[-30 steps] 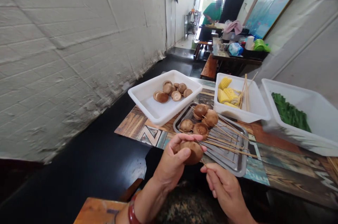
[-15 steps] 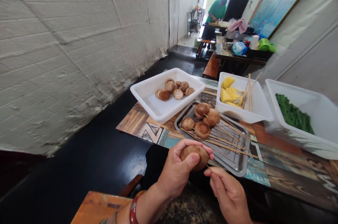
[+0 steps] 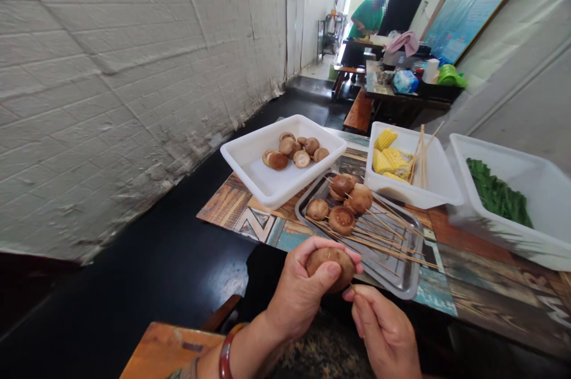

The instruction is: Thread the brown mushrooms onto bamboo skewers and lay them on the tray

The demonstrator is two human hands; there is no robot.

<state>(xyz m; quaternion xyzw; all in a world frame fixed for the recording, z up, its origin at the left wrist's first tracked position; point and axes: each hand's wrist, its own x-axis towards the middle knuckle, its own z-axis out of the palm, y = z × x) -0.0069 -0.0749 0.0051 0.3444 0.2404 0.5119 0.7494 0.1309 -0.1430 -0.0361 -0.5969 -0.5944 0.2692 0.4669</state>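
My left hand (image 3: 300, 293) grips mushroom (image 3: 320, 259); right hand (image 3: 386, 322) pinches stick (image 3: 352, 287); skewered ones (image 3: 342, 219) on tray (image 3: 408, 279); loose ones (image 3: 278, 160) left in bin (image 3: 267, 185).

Head cam only: close, above metal tray's (image 3: 407, 275) near side, facing forward and down past it.

The patterned tabletop (image 3: 486, 296) carries one large legible character (image 3: 257, 225) near its left end, which reads as Z or, if turned, as N. Further pale lettering (image 3: 432, 296) on the same surface, right of centre and toward the right edge, is partial and cannot be read with certainty. Markings on the wall poster (image 3: 482, 4) and the blue-and-white package (image 3: 405, 81) are illegible.
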